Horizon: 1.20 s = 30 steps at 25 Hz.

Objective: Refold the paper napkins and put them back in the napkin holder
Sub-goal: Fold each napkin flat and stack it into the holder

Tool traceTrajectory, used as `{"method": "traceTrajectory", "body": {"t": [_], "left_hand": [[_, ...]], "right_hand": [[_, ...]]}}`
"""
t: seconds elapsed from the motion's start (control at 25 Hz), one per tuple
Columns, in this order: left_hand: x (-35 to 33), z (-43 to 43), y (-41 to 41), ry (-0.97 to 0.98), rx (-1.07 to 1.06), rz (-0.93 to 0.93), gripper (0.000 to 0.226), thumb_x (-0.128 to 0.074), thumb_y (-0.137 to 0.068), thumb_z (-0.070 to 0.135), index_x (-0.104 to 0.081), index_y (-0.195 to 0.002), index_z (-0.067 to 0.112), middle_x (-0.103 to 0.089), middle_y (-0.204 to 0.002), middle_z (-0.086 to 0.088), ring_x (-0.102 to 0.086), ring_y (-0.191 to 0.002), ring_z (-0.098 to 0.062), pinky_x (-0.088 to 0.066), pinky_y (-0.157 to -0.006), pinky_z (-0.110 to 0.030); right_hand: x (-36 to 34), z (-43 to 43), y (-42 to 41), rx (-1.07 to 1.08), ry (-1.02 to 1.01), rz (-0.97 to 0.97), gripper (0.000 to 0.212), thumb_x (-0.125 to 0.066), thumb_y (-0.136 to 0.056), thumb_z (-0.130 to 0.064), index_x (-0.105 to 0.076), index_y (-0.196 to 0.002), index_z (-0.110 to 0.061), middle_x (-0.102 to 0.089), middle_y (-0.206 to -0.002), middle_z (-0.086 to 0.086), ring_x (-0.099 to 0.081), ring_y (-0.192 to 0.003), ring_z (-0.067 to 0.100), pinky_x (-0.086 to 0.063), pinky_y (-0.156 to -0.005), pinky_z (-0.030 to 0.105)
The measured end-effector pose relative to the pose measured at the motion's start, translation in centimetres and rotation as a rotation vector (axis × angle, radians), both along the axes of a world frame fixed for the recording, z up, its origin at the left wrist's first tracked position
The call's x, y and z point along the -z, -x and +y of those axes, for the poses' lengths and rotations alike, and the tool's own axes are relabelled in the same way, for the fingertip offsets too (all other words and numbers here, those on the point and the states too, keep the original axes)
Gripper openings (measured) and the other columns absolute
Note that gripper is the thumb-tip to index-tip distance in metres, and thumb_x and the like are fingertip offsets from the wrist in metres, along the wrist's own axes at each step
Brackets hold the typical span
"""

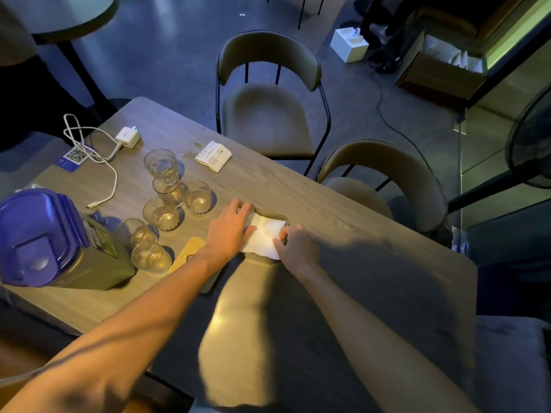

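A white paper napkin [264, 235] lies over a low dark napkin holder [275, 216] in the middle of the wooden table [372, 263]. My left hand [231, 226] rests on the napkin's left side, fingers curled over its far left corner. My right hand [293, 244] pinches the napkin's right edge near the holder's rim. Most of the holder is hidden under the napkin and my hands.
Several empty glasses [167, 198] stand left of my hands, with a purple-lidded pitcher [47, 239] at the far left. A charger with cable [128, 138], a folded receipt [213, 155] and a tan card [190, 251] lie on the table. Two chairs [268, 114] stand beyond.
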State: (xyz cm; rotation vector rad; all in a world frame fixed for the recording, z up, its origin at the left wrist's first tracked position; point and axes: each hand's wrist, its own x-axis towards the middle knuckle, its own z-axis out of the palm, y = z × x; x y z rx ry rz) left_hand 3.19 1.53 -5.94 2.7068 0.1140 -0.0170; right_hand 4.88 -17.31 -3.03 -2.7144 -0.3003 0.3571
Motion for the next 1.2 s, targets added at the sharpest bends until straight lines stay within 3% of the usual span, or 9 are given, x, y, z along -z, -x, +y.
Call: {"method": "traceTrajectory", "body": {"t": [0.12,0.2,0.4,0.56,0.72,0.8,0.96,1.2], "left_hand": [[0.3,0.1,0.1,0.018,0.001,0.109,0.035,-0.066,-0.092,0.044,-0.059,-0.119,0.024,-0.05,-0.129,-0.005,-0.057,-0.108,-0.025,-0.053,-0.077,-0.039],[0.4,0.1,-0.1,0.015,-0.009,0.231,0.037,-0.063,-0.093,0.047,-0.061,-0.124,0.027,-0.05,-0.131,-0.005,-0.057,-0.112,-0.026,-0.054,-0.086,-0.042],[-0.1,-0.6,-0.9,-0.05,0.013,0.432,0.049,-0.061,-0.094,0.047,-0.051,-0.14,0.033,-0.051,-0.131,-0.007,-0.055,-0.121,-0.03,-0.05,-0.097,-0.046],[-1.2,-1.2,-1.7,-0.118,0.039,0.533,0.062,-0.066,-0.089,0.052,-0.043,-0.144,0.034,-0.05,-0.133,-0.007,-0.052,-0.124,-0.03,-0.046,-0.096,-0.046],[-1.4,-1.6,-1.9,-0.18,0.072,0.57,0.079,-0.077,-0.081,0.044,-0.036,-0.147,0.029,-0.047,-0.138,-0.008,-0.052,-0.125,-0.032,-0.048,-0.096,-0.046],[-1.5,-1.8,-1.9,-0.196,0.069,0.574,0.081,-0.078,-0.08,0.041,-0.034,-0.146,0.027,-0.047,-0.138,-0.009,-0.054,-0.124,-0.033,-0.049,-0.095,-0.046],[-1.7,-2.2,-2.0,-0.247,0.068,0.577,0.083,-0.08,-0.079,0.036,-0.031,-0.146,0.025,-0.048,-0.137,-0.01,-0.056,-0.122,-0.033,-0.05,-0.09,-0.044],[-1.7,-2.6,-1.7,-0.243,0.058,0.495,0.082,-0.084,-0.077,0.033,-0.034,-0.142,0.025,-0.046,-0.136,-0.012,-0.056,-0.119,-0.033,-0.049,-0.089,-0.044]], "right_hand": [[0.3,0.3,0.0,-0.011,0.043,-0.021,0.017,-0.065,-0.096,-0.031,-0.063,-0.096,-0.014,-0.055,-0.099,0.003,-0.055,-0.085,0.012,-0.05,-0.07,0.023],[0.4,0.4,0.0,-0.015,0.04,-0.034,0.014,-0.067,-0.095,-0.028,-0.061,-0.098,-0.015,-0.052,-0.102,0.002,-0.055,-0.085,0.012,-0.05,-0.069,0.022],[0.8,0.3,0.3,0.023,-0.005,-0.032,0.026,-0.07,-0.092,-0.02,-0.048,-0.106,-0.018,-0.047,-0.111,0.003,-0.055,-0.085,0.012,-0.053,-0.067,0.021],[1.0,-0.1,0.4,-0.028,-0.068,-0.051,0.032,-0.065,-0.094,-0.017,-0.047,-0.12,-0.017,-0.042,-0.126,0.008,-0.057,-0.099,0.018,-0.057,-0.074,0.027],[1.2,-0.3,0.3,-0.092,-0.063,0.003,0.039,-0.06,-0.098,-0.019,-0.054,-0.137,-0.022,-0.028,-0.153,0.009,-0.046,-0.131,0.024,-0.053,-0.096,0.031],[1.3,-0.3,0.2,-0.088,-0.042,0.08,0.05,-0.062,-0.098,-0.024,-0.048,-0.146,-0.024,-0.022,-0.159,0.009,-0.038,-0.141,0.025,-0.049,-0.103,0.035],[0.7,-0.1,-0.5,-0.06,0.033,0.194,0.072,-0.069,-0.095,-0.033,-0.031,-0.155,-0.021,-0.021,-0.162,0.01,-0.036,-0.144,0.029,-0.046,-0.105,0.039],[0.7,0.3,-0.9,-0.059,0.143,0.18,0.065,-0.074,-0.089,-0.033,-0.039,-0.142,-0.02,-0.033,-0.15,0.011,-0.046,-0.131,0.028,-0.05,-0.097,0.039]]}}
